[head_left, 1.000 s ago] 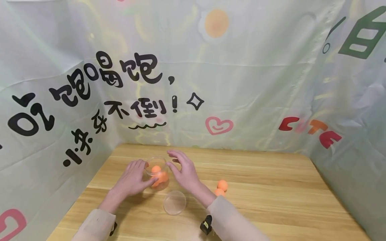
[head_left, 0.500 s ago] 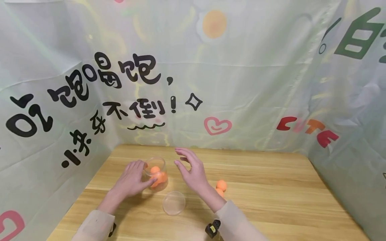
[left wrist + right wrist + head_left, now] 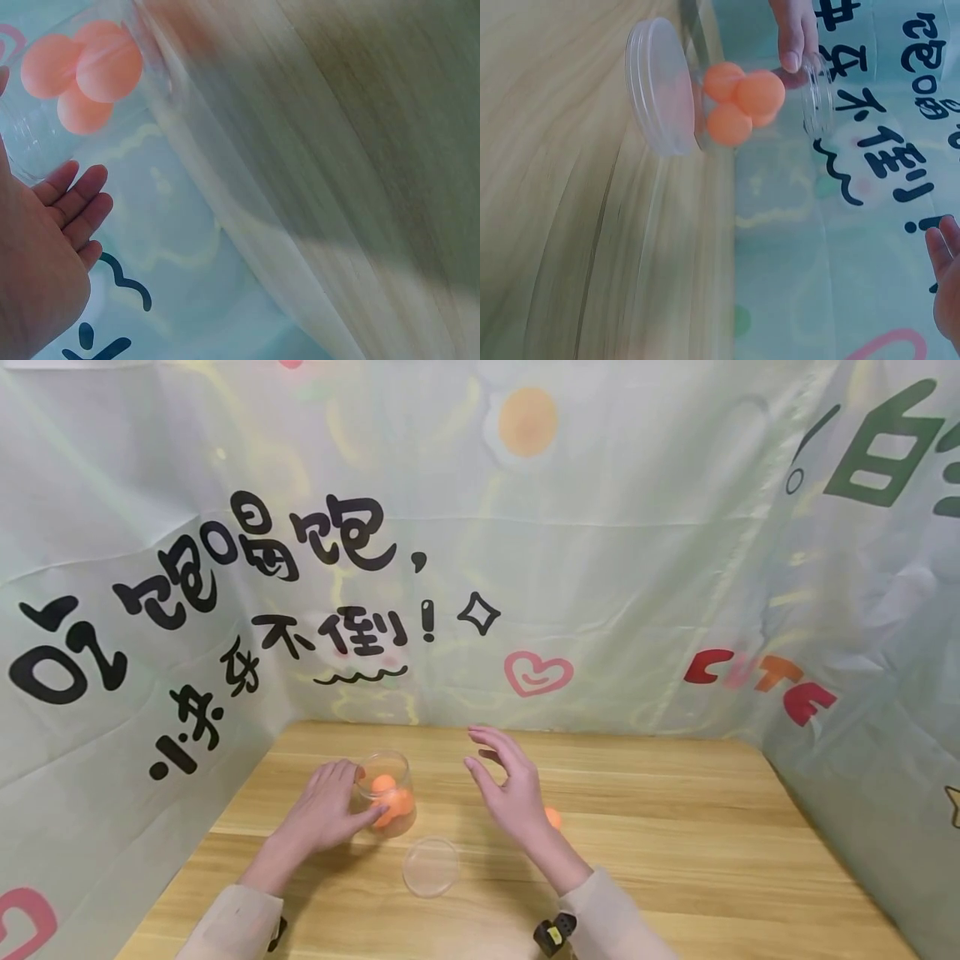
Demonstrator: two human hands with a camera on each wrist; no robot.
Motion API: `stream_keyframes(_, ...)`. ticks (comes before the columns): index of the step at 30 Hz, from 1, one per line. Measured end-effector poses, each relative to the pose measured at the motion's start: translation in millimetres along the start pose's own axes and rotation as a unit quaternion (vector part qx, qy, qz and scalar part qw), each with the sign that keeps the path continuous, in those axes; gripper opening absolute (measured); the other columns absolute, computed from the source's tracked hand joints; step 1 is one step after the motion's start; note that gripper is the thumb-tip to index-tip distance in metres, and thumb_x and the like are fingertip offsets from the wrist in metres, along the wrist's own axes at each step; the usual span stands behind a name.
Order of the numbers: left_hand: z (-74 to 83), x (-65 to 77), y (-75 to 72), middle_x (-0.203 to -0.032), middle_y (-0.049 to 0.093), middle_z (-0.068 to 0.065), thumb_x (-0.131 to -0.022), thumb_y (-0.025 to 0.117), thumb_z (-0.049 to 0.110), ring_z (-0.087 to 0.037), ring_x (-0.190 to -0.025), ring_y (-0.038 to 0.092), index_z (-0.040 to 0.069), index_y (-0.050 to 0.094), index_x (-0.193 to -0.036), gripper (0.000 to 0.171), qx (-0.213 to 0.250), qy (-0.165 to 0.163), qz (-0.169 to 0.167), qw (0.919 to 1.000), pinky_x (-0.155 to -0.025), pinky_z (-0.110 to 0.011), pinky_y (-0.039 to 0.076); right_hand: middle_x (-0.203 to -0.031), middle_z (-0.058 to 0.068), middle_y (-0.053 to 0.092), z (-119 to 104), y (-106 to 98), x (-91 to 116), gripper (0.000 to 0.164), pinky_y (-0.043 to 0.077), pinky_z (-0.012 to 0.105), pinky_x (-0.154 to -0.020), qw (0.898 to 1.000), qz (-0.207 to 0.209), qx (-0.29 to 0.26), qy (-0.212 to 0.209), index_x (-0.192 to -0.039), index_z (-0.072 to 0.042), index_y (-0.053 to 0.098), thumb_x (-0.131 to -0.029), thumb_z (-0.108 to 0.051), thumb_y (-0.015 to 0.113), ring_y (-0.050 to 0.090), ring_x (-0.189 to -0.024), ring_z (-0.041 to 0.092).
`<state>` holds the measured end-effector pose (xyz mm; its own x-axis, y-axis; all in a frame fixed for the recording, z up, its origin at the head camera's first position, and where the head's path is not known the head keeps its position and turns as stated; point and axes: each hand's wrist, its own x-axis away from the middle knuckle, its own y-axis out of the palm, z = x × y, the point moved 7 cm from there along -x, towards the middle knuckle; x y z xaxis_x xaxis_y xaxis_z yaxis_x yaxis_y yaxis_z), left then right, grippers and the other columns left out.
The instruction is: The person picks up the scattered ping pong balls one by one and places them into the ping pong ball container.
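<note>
On the left of the table stands a clear jar point(image 3: 407, 770), upright and without its lid. Several orange balls point(image 3: 394, 805) lie inside it, also plain as a cluster of balls point(image 3: 90, 71) in the left wrist view. My left hand point(image 3: 327, 806) grips the jar's side, thumb in front and fingers at the rim. In front of the jar lies a round clear lid point(image 3: 431, 867), seen edge-on as a lid point(image 3: 658, 86) in the right wrist view. My right hand point(image 3: 513, 785) hovers right of the jar, fingers loosely curved and holding nothing.
An orange ball point(image 3: 553, 817) rests on the wooden table point(image 3: 675, 852), partly behind my right wrist. A printed cloth point(image 3: 615, 610) hangs behind the table and along both sides.
My right hand has moved away from the jar toward the right, now covering one of the two loose balls. My left hand and the jar stay put.
</note>
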<state>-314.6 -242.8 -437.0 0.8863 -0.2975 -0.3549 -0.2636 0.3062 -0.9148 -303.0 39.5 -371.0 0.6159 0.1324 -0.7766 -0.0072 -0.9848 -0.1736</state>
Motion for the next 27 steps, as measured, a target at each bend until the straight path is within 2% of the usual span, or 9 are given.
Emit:
stream_keyframes(4,-0.4,0.0,-0.1,-0.111,0.059,-0.011,-0.09,0.071,0.06,-0.036,-0.113,0.053,-0.001,0.058,-0.117,0.067,0.002,0.003,0.004,1.0,-0.105,-0.055,0.04,-0.136,0.015,0.064,1,-9,1,0.04,0.057,0.046,-0.098,1.0,0.009,0.004,-0.003,-0.131,-0.005,0.066,-0.093,0.004,0.073,0.062,-0.126,0.029)
stream_keyframes(8,-1.7,0.2,0.8,-0.111,0.059,-0.011,-0.09,0.071,0.059,-0.036,-0.113,0.053,-0.001,0.058,-0.117,0.066,0.003,0.0,0.0,1.0,-0.106,-0.055,0.039,-0.135,0.016,0.065,2,-18,4,0.043,0.056,0.033,-0.1,1.0,0.017,0.015,-0.008,-0.131,-0.004,0.066,-0.091,0.007,0.075,0.062,-0.125,0.031)
stream_keyframes(11,-1.9,0.3,1.4,-0.111,0.059,-0.011,-0.091,0.071,0.059,-0.036,-0.113,0.053,-0.001,0.058,-0.118,0.066,0.002,-0.002,-0.004,1.0,-0.106,-0.055,0.039,-0.132,0.02,0.065,-2,-25,5,0.043,0.055,0.027,-0.1,0.999,0.025,0.034,-0.006,-0.128,0.001,0.066,-0.088,0.012,0.075,0.062,-0.123,0.034)
stream_keyframes(15,-1.3,0.1,1.2,-0.11,0.058,-0.011,-0.091,0.07,0.06,-0.036,-0.112,0.053,-0.001,0.058,-0.118,0.067,0.001,-0.001,-0.004,1.0,-0.105,-0.055,0.039,-0.127,0.026,0.066,-19,-35,5,0.04,0.057,0.03,-0.097,0.998,0.032,0.054,-0.01,-0.123,0.008,0.066,-0.085,0.018,0.073,0.063,-0.117,0.04)
stream_keyframes(18,-1.0,0.2,-0.3,-0.109,0.058,-0.011,-0.091,0.07,0.06,-0.036,-0.111,0.053,-0.001,0.058,-0.118,0.067,0.003,0.002,0.001,1.0,-0.104,-0.055,0.04,-0.125,0.028,0.065,-23,-41,6,0.039,0.057,0.028,-0.096,0.997,0.035,0.063,-0.014,-0.122,0.009,0.066,-0.085,0.019,0.072,0.064,-0.115,0.041)
stream_keyframes(24,-1.3,-0.5,0.2,-0.107,0.058,-0.01,-0.09,0.071,0.059,-0.035,-0.108,0.053,-0.002,0.058,-0.116,0.067,0.001,0.001,0.001,1.0,-0.102,-0.053,0.041,-0.127,0.025,0.066,-1,-51,16,0.04,0.052,0.018,-0.098,0.996,0.042,0.074,0.015,-0.122,0.005,0.068,-0.084,0.018,0.074,0.064,-0.116,0.038)
stream_keyframes(27,-1.9,-0.5,1.5,-0.108,0.059,-0.01,-0.09,0.07,0.06,-0.034,-0.109,0.053,-0.001,0.058,-0.117,0.067,0.0,-0.001,-0.002,1.0,-0.102,-0.054,0.041,-0.131,0.021,0.066,16,-56,24,0.042,0.052,0.018,-0.098,0.995,0.039,0.084,0.025,-0.125,0.0,0.068,-0.086,0.014,0.075,0.064,-0.119,0.035)
